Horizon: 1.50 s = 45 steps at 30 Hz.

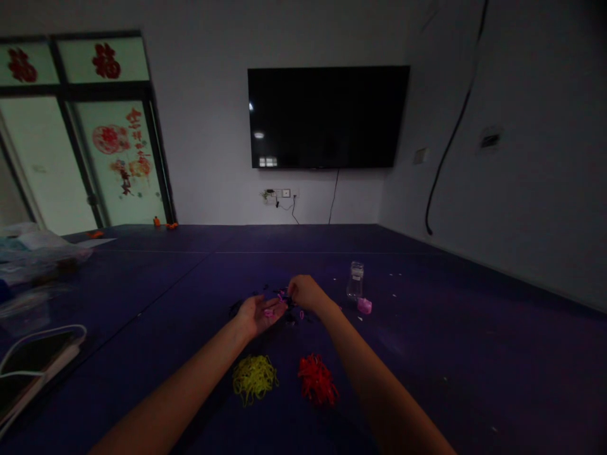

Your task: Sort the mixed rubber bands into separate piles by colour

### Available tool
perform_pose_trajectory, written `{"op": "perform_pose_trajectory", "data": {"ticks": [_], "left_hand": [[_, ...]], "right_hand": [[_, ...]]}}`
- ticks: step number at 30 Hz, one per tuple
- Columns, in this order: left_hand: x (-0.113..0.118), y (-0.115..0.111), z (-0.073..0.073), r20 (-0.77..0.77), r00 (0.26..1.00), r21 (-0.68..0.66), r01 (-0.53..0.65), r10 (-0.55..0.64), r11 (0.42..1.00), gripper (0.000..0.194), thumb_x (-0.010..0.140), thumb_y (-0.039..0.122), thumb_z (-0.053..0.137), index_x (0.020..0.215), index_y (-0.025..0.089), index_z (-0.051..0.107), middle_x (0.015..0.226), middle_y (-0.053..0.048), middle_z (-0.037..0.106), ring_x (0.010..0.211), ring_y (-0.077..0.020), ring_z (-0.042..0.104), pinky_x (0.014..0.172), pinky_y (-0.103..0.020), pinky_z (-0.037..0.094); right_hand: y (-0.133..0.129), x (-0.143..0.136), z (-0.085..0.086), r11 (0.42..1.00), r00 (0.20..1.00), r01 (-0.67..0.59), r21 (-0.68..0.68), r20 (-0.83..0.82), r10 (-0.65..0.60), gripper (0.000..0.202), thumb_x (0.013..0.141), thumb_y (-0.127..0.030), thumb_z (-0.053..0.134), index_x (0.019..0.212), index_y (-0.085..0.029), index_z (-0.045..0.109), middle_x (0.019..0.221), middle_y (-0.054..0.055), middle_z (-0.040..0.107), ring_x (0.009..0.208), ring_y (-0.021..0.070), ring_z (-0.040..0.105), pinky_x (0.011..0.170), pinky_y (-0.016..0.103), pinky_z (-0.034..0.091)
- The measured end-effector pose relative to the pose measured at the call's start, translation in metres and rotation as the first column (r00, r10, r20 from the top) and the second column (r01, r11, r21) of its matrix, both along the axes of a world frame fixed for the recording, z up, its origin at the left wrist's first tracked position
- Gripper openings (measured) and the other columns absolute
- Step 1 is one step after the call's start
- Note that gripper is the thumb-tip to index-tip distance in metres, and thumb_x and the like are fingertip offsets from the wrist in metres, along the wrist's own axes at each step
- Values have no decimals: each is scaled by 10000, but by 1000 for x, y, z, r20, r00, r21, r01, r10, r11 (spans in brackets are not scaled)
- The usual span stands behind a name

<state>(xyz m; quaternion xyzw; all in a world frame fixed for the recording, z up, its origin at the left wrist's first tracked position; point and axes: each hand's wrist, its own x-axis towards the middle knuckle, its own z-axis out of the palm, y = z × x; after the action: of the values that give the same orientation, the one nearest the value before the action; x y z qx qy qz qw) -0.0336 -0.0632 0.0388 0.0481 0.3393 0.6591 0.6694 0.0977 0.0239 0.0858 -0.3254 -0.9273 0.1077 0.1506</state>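
My left hand (260,314) is palm up with its fingers stretched out, and small pink rubber bands (269,312) lie in it. Just beyond its fingertips, my right hand (303,292) points down, thumb and fingers pinched together. What that pinch holds, if anything, is too small and dark to make out. Under and around both hands lies a loose scatter of black bands (291,317) mixed with pink ones, partly hidden by the fingers. Nearer to me sit a heap of yellow rubber bands (255,378) and a heap of red rubber bands (317,380).
A clear bottle (355,280) stands right of my hands, with a crumpled pink piece (364,306) beside its base. White scraps dot the purple surface (427,354). At left are plastic bags (42,246), a clear tub (23,311) and a device with a white cable (42,366).
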Motion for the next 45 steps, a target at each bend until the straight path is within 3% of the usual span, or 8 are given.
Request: {"op": "perform_pose_trajectory", "data": {"ticks": [4,8,14,19,28,35,42,45], "left_hand": [[2,-2,2,-58,998,-2,-34,33,999,452,908,232,272,1265,-34,351,985,-232,612,784,-242,658,638,-317,539],[6,-5,7,-98,995,-30,-35,32,999,446,919,234,256,1279,-16,336,992,-218,604,783,-231,657,613,-297,538],[5,-6,7,-97,995,-19,-33,31,999,450,915,229,271,1286,-20,321,1007,-229,600,819,-239,649,644,-308,537],[5,-6,5,-89,996,-6,-26,25,1000,455,909,233,282,1277,-29,331,977,-232,611,850,-254,640,648,-317,537],[9,-6,4,-96,994,-46,-50,46,998,428,896,236,297,1223,-20,400,942,-223,620,799,-253,654,629,-322,539],[11,-6,4,-86,996,-55,-20,15,998,431,882,228,318,1232,-17,373,959,-230,615,850,-286,646,668,-358,543],[10,-6,5,-128,991,-39,-39,34,998,423,892,227,315,1218,-29,398,904,-221,629,761,-253,655,606,-317,534],[11,-6,8,-149,988,-47,-47,39,998,424,900,222,293,1223,-35,391,857,-203,632,724,-239,652,593,-310,534]], "right_hand": [[3,4,-15,994,985,111,5,129,-111,179,680,-38,572,775,-111,706,836,132,705,811,208,656,665,216,451],[0,4,-26,987,971,159,35,174,-162,230,724,-64,555,907,-92,692,933,175,688,887,249,647,693,249,460],[-7,3,-26,986,964,147,81,212,-161,303,761,-23,501,1015,-94,650,1057,176,651,1016,246,598,812,260,434],[-12,-2,-30,986,960,144,90,229,-161,325,815,-22,424,1064,-93,619,1068,185,641,1028,239,594,822,270,427],[-13,1,-19,987,977,137,81,151,-148,422,728,-28,535,1148,-56,505,1059,198,629,992,249,601,757,264,419],[-7,-3,-4,1000,1000,0,-3,13,0,387,711,-53,546,1088,-137,541,948,80,668,880,155,619,665,185,391],[-4,7,-14,997,976,71,29,205,-75,280,664,-32,574,920,-101,664,988,160,668,940,242,614,700,235,416],[-7,11,-16,999,964,37,21,263,-41,278,665,-16,571,894,-125,685,961,131,684,924,220,623,721,218,421]]}}
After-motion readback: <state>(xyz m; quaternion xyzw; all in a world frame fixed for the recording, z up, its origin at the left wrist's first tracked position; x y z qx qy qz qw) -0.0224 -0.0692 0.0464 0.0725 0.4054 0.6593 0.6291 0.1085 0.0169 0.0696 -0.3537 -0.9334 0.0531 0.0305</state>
